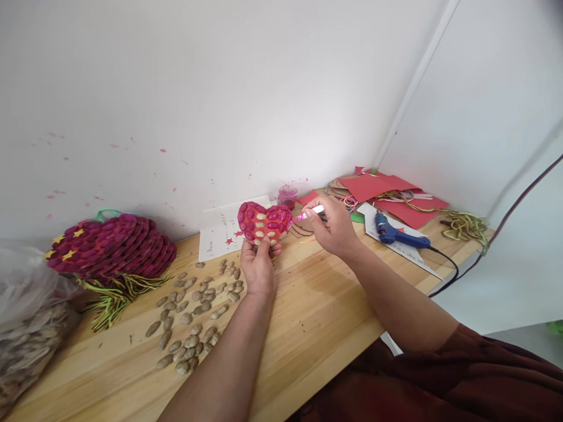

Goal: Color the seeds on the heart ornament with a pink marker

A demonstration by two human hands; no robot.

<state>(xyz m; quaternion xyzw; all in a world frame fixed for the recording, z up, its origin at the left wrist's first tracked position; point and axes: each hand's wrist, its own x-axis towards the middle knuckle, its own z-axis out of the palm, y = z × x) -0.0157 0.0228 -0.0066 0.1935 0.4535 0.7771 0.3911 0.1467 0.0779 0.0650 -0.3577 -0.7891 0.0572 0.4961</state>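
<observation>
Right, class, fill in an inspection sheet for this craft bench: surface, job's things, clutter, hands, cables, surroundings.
Surface: wooden bench, bare in the near middle.
Job's things: seed-covered heart, mostly painted pink, a few seeds unpainted; brush with its pink tip at the heart's right edge; pink pot behind.
Clutter: loose seeds, stack of painted pieces and bag at left; red sheets and glue gun at right.
Hands: left hand holds the heart from below; right hand grips the brush.
Cables: black cable from the glue gun runs off the bench edge; dark cable crosses the right wall.
Surroundings: white wall with pink spatters.
</observation>
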